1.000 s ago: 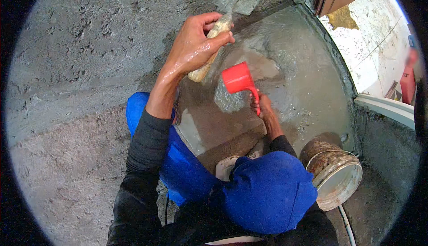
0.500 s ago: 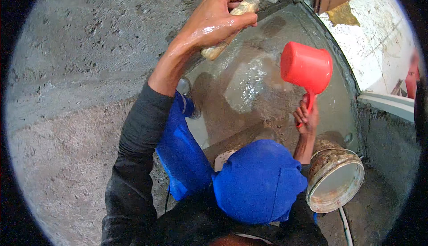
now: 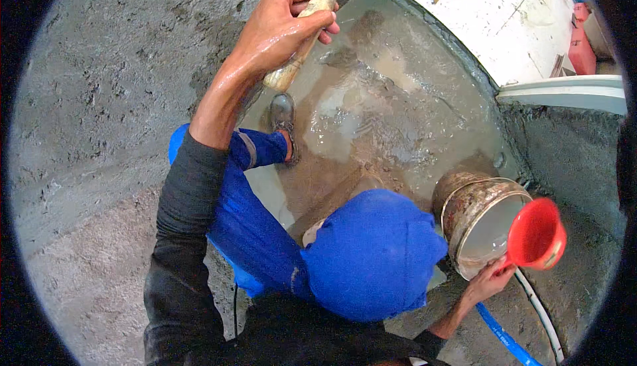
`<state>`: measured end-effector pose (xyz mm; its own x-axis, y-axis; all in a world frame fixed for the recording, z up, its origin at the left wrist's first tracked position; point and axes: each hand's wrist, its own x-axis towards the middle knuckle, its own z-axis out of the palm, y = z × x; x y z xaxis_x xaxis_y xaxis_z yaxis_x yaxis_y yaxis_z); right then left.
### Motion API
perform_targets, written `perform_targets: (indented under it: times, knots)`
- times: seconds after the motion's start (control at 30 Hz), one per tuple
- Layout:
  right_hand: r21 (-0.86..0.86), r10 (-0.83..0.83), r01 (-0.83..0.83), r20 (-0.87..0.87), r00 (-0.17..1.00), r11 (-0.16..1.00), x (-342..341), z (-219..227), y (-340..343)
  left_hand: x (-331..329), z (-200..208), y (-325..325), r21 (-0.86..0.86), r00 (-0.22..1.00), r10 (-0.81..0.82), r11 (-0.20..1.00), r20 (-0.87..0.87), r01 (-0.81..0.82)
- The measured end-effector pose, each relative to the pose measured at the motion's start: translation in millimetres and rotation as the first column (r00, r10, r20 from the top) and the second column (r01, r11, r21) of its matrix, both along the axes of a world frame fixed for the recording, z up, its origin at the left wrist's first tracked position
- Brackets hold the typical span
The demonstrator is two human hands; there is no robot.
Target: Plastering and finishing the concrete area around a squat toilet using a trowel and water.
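My left hand, wet on its back, is closed around the pale, worn handle of a trowel. Its grey blade end lies at the top edge, hard to tell from the rough cement surface. At lower right my right hand grips a red plastic dipper by its handle. The dipper's mouth faces up, beside the rim of a stained bucket. Cloudy, greyish liquid shows inside the bucket. Wet grey cement slurry spreads over the floor between my hands.
My shoe stands at the slurry's left edge, and a rounded blue cloth shape blocks the lower middle. Blue and white hoses run below the bucket. A pale sill edges the right side; rough wall rises left.
The right hand has carried the dipper from above the slurry down and right to the bucket, turning its mouth upward. New ripples show in the slurry. The left hand keeps its grip.
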<state>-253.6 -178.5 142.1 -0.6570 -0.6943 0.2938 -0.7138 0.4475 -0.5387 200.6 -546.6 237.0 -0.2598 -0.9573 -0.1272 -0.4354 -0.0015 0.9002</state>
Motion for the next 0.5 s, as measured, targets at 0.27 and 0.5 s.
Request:
perform_targets:
  times: [0.27,0.5]
  knots:
    - [0.85,0.208,-0.093,-0.02,0.978,0.519,-95.4,-135.2,88.5,-2.2,38.6,16.8,-0.078,0.996,-0.02,0.997,0.09,0.027]
    - [0.499,-0.522,0.16,0.781,0.343,0.851,-134.9,-119.1,92.8,18.8,48.1,25.1,-0.026,0.997,0.041,0.999,-0.069,-0.043]
